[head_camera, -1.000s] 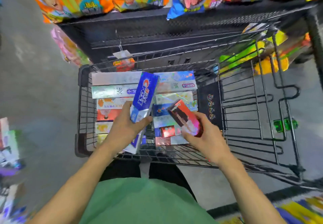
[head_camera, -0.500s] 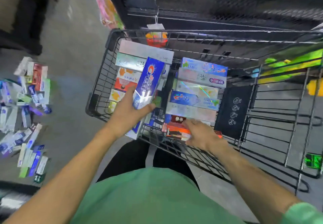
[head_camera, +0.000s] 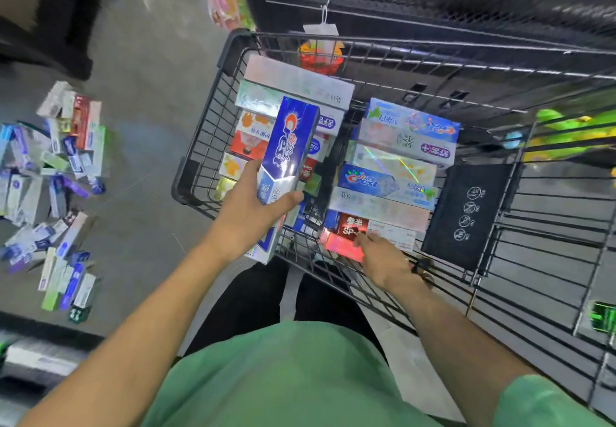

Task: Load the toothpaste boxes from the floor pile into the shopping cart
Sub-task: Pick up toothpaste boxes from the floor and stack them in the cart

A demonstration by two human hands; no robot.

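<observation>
- Left hand (head_camera: pixel 248 208) is closed round a blue Crest box (head_camera: pixel 286 163), held above the left side of the shopping cart (head_camera: pixel 196 173); thumb on the near face, fingers behind.
- Right hand (head_camera: pixel 380 256) is laid flat on a red box (head_camera: pixel 343 243) at the near end of the right stack; whether it is gripped or only pressed cannot be told, as the fingers blur.
- The blue box's long axis runs away from the body, tilted up and slightly right, crossing the boxes stacked below, which lie left to right.
- A turn to match the rows is judged needed before setting down.
- Blue box: glossy, red-white logo, pale lower end.
- Floor pile (head_camera: pixel 53 190) lies well left of the cart, nearer the left hand; many boxes are left.
</observation>
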